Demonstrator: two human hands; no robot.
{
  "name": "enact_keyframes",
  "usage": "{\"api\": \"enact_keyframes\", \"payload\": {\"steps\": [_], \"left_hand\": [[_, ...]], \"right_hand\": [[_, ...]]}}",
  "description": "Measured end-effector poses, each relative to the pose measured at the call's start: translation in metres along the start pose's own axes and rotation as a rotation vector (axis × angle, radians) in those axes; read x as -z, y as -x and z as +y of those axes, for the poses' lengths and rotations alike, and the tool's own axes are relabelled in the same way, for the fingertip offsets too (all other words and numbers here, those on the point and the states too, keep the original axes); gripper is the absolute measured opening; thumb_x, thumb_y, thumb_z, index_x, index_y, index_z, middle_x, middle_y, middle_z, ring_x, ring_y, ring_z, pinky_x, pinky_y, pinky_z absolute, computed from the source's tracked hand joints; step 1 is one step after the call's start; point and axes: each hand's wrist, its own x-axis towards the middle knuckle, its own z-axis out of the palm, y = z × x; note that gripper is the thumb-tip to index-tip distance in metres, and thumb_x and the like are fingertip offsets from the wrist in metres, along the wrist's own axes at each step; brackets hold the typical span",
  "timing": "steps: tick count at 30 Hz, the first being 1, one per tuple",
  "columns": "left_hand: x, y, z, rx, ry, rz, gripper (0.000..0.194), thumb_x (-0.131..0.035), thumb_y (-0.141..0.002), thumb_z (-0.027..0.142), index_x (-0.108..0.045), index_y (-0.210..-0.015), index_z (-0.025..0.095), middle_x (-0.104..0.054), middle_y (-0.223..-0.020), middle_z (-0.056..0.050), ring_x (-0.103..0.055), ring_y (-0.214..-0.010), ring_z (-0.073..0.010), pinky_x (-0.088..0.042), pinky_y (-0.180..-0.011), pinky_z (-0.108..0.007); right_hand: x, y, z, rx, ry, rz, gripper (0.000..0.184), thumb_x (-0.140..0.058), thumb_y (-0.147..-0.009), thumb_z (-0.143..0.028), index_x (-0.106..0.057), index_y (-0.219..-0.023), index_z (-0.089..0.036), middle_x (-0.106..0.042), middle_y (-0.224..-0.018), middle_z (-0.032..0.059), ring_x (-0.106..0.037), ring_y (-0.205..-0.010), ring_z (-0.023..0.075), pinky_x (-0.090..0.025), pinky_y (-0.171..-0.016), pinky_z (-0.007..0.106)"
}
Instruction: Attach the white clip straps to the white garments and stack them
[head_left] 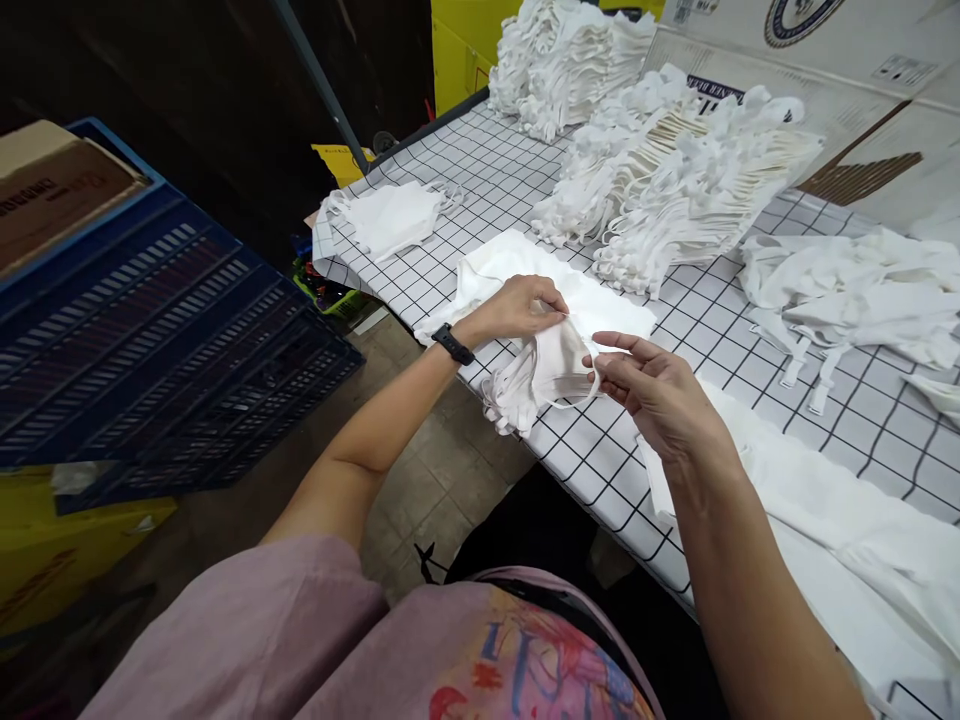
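My left hand (521, 305), with a black band on the wrist, pinches the upper edge of a white cloth mask (551, 365) over the near edge of the table. My right hand (652, 390) pinches the same mask's right side, where a thin strap loops below the fingers. The mask's straps hang in a bunch at its lower left. Under it lies a flat white cloth piece (517, 258). The table has a white cover with a black grid (690, 320).
Tall rows of stacked white masks (675, 190) lie at the back, with another pile (562, 60) further off. Loose white pieces (847, 290) lie right, a small stack (390, 215) left. Blue plastic crates (150, 340) stand left of the table. Cardboard boxes (862, 90) sit behind.
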Motion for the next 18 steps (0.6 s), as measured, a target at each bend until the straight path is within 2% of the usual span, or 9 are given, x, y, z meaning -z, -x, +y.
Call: {"api": "enact_keyframes", "payload": {"steps": [4, 9, 13, 18], "left_hand": [[-0.002, 0.003, -0.002, -0.001, 0.011, 0.011, 0.015, -0.066, -0.084, 0.021, -0.080, -0.089, 0.018, -0.077, -0.095, -0.006, -0.069, -0.094, -0.0202, -0.052, -0.086, -0.034], [-0.003, 0.004, -0.002, -0.017, 0.013, 0.029, 0.016, -0.065, -0.083, 0.019, -0.080, -0.089, 0.018, -0.077, -0.093, -0.006, -0.069, -0.092, -0.0198, -0.052, -0.086, -0.035], [-0.005, 0.005, -0.001, 0.000, 0.012, 0.038, 0.018, -0.064, -0.083, 0.017, -0.080, -0.089, 0.018, -0.076, -0.094, -0.005, -0.069, -0.093, -0.0197, -0.052, -0.086, -0.034], [-0.009, 0.009, -0.003, -0.019, -0.028, 0.079, 0.018, -0.064, -0.083, 0.016, -0.080, -0.090, 0.019, -0.077, -0.094, -0.004, -0.069, -0.094, -0.0195, -0.052, -0.088, -0.035]], "right_hand": [[-0.003, 0.006, 0.002, -0.022, -0.044, -0.042, 0.048, -0.093, -0.064, -0.035, -0.076, -0.106, -0.020, -0.075, -0.081, 0.0015, -0.062, -0.069, 0.0124, -0.053, -0.071, 0.029], [-0.006, 0.012, 0.005, -0.073, -0.115, -0.054, 0.051, -0.095, -0.062, -0.033, -0.074, -0.107, -0.021, -0.078, -0.085, 0.0027, -0.063, -0.071, 0.0122, -0.053, -0.075, 0.029], [-0.010, 0.020, 0.009, -0.056, -0.124, -0.074, 0.051, -0.094, -0.064, -0.034, -0.072, -0.109, -0.021, -0.078, -0.086, 0.0029, -0.067, -0.077, 0.0148, -0.053, -0.079, 0.031], [-0.016, 0.036, 0.020, -0.003, -0.084, -0.132, 0.057, -0.090, -0.072, -0.034, -0.063, -0.121, -0.022, -0.076, -0.084, 0.0014, -0.073, -0.093, 0.0211, -0.053, -0.090, 0.037]]}}
